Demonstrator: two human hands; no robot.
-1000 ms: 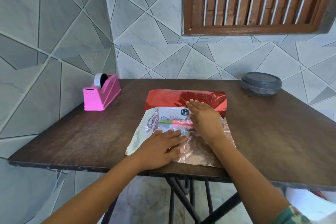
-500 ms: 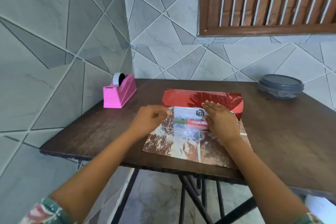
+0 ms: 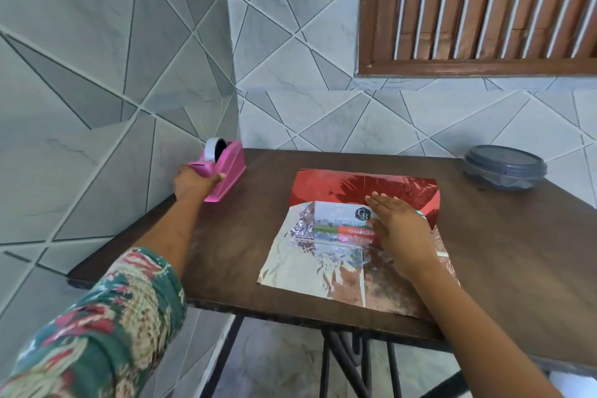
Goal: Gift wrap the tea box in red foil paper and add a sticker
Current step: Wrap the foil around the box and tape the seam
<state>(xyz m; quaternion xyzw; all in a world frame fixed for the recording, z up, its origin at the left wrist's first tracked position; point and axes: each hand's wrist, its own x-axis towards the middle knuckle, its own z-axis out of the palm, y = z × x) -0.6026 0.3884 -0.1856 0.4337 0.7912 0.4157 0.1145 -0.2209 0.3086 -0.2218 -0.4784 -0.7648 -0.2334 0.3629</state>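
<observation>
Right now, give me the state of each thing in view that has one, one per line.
tea box: lying flat on the foil, top face uncovered.
red foil paper: far flap raised red side out, near part flat silver side up.
tape dispenser: upright, roll loaded.
left hand: grips the dispenser's near end.
right hand: flat, pressing on the tea box.
grey container: lid on.

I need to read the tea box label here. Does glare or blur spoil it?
Head view: the foil paper throws crinkled bright reflections; the tea box print is soft apart from the CB logo, and the right hand covers its right end; the left hand gripping the tape dispenser looks soft.
</observation>
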